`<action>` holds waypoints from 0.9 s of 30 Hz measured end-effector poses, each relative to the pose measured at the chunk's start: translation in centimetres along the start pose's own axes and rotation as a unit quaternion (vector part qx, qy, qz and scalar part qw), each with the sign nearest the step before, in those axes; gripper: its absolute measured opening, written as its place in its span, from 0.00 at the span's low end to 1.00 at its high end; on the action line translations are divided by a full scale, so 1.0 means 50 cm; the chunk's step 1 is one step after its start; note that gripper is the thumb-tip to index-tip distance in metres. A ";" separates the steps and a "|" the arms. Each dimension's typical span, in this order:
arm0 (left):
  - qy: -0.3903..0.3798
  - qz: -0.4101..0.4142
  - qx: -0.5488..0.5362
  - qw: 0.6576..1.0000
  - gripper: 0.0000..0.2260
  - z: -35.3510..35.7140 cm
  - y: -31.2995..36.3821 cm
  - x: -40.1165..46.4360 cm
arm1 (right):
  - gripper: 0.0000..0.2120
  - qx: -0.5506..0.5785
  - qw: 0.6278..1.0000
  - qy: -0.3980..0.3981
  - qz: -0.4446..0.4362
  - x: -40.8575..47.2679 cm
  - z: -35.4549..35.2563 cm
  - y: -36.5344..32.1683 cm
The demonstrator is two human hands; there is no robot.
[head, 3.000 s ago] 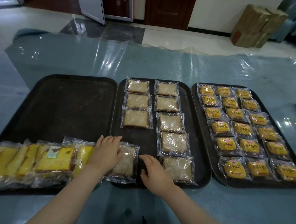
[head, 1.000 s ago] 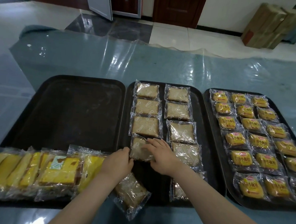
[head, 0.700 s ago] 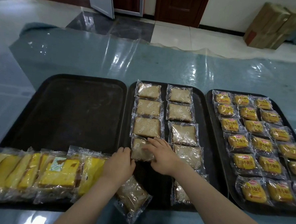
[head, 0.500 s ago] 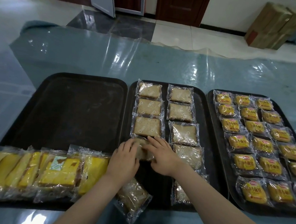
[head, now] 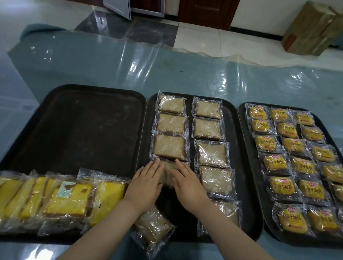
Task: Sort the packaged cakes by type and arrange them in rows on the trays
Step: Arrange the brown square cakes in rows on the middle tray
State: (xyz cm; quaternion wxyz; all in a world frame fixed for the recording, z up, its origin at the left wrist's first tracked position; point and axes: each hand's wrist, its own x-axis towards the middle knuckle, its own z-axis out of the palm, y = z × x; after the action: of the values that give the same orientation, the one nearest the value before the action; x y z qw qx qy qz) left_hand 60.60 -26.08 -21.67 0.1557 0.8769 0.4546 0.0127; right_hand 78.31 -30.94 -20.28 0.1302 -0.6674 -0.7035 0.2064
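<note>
The left tray (head: 72, 127) is found bare over most of its dark floor; along its near edge a crowded row of yellow sponge slices (head: 48, 198) in clear wrappers is stood leaning one against the next, apparently parked there until they are laid out; the left hand (head: 145, 185) is laid flat, fingers straight and together, on the left part of a brown cake packet (head: 167, 174) in the middle tray (head: 242, 174); nothing is grasped, the packet being pressed rather than pinched; the packet is placed directly below the third packet of the left column of brown cakes (head: 169, 129), its far edge touching or slightly tucked under that neighbour, so the hold is judged to be a squaring-up into the fourth place of that row; the wrapper is seen to be clear and crinkled, the cake inside pale brown and flat, most of it hidden by the fingers; a loose brown packet (head: 152, 228) is observed lying askew over the near rim of the same tray, partly off it, and is judged next for placing; the right hand (head: 187, 184) is likewise laid open on the right part of the pressed packet, fingers extended and slightly spread; the right column of brown cakes (head: 209, 146) is filled down to the near rim, its last packet partly covered by the forearm; the right tray (head: 241, 122) is filled with small yellow buns (head: 287, 165) in three orderly columns.
</note>
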 end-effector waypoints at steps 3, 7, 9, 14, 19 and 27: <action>-0.006 -0.008 -0.016 1.000 0.29 -0.001 0.000 0.006 | 0.23 -0.028 0.999 -0.008 0.026 0.000 0.010 0.000; -0.008 -0.024 -0.044 0.999 0.29 -0.005 0.002 0.013 | 0.28 -0.077 0.995 -0.045 0.048 0.008 0.011 -0.002; -0.012 -0.026 -0.045 0.999 0.29 -0.007 0.005 0.012 | 0.34 -0.093 0.993 -0.058 0.050 0.010 0.005 -0.002; -0.022 -0.020 -0.051 0.998 0.28 -0.015 0.002 0.010 | 0.27 -0.107 0.991 -0.062 0.053 0.006 -0.006 -0.004; -0.018 -0.013 -0.080 0.997 0.26 -0.023 -0.007 -0.006 | 0.27 -0.082 0.995 -0.033 0.047 -0.021 -0.008 -0.008; 0.002 -0.041 -0.113 0.993 0.25 -0.040 -0.010 -0.051 | 0.25 -0.025 0.999 0.005 0.035 -0.087 -0.013 -0.033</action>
State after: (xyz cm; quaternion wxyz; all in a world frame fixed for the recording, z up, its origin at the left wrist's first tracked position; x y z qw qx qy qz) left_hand 58.36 -27.34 -19.61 0.2533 0.8344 0.4860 0.0597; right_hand 77.47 -35.25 -18.56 0.1097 -0.6957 -0.6841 0.1899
